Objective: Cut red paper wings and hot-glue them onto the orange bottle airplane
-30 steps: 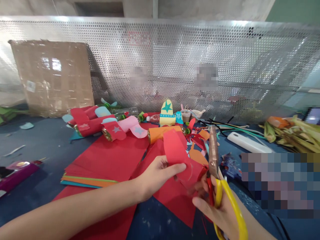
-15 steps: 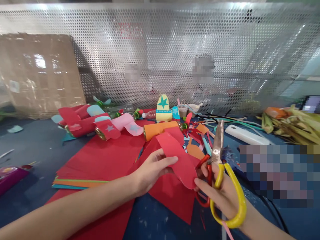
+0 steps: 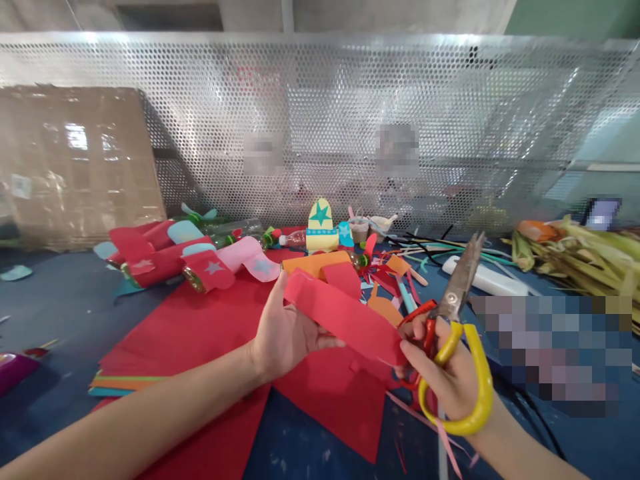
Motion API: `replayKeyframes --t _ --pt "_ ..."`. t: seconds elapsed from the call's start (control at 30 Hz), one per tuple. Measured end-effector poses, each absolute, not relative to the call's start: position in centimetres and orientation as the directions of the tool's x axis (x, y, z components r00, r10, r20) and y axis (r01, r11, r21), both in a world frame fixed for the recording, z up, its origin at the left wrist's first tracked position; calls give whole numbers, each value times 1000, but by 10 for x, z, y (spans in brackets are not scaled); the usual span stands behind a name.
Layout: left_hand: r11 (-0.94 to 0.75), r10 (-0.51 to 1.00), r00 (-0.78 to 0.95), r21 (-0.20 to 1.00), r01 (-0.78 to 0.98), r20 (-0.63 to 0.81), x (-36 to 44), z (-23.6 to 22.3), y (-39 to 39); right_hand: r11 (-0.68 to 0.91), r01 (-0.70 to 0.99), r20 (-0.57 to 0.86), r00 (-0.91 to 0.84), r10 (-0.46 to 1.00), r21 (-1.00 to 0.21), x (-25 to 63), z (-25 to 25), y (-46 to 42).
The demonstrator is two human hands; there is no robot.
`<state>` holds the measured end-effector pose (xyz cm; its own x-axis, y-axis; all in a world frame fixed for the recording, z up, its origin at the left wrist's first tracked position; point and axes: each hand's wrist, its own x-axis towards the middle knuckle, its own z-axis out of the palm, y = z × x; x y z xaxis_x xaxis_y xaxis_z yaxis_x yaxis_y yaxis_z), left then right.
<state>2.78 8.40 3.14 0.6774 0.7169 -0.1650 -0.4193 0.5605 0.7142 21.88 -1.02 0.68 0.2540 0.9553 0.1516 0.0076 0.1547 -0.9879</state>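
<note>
A red paper strip (image 3: 345, 317) with a rounded end slants between my two hands. My left hand (image 3: 283, 333) holds its upper left end, thumb raised along the edge and the other fingers partly hidden behind the paper. At the lower right end, the fingertips of my right hand (image 3: 450, 370) pinch the strip. Scissors (image 3: 453, 298) with a yellow handle loop and red handle parts also hang on my right hand, blades pointing up and away. Below lie large red paper sheets (image 3: 330, 407), stacked over other colours at the left.
Paper-covered bottles (image 3: 165, 263) and a yellow paper piece with a green star (image 3: 321, 223) stand behind. Paper scraps (image 3: 385, 307), a white handle-like object (image 3: 485, 277) and corn husks (image 3: 575, 260) lie rightward. A cardboard sheet (image 3: 85, 167) leans against the perforated metal panel (image 3: 330, 100).
My left hand has shifted left and turned, its thumb moving off the paper's face to its edge. The red strip now lies flatter, and the scissors lean more to the right. The view has tilted up.
</note>
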Motion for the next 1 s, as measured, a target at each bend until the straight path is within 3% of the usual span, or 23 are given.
replayKeyframes --t 0.2,0.33,0.43,0.57,0.63,0.87,1.0 --pt "521 683 719 774 -359 -126 19 35 94 163 33 166 232 959 -986 219 9 -15" --pt "534 438 877 841 -80 -195 14 38 98 111 40 117 222 968 -993 220 4 -12" --pt "570 308 904 818 75 -298 14 38 97 83 78 99 228 969 -993 222 3 -9" --pt "583 326 865 801 135 -382 16 30 95 202 335 248 102 963 -920 226 9 -8" --pt "558 333 850 812 171 -408 19 27 92 199 418 249 68 966 -887 227 11 -8" --pt "364 444 828 914 182 -342 32 26 68 215 409 245 21 969 -887 228 -1 -6" --pt "339 439 843 926 166 -311 39 22 56 181 319 221 94 971 -930 227 6 -4"
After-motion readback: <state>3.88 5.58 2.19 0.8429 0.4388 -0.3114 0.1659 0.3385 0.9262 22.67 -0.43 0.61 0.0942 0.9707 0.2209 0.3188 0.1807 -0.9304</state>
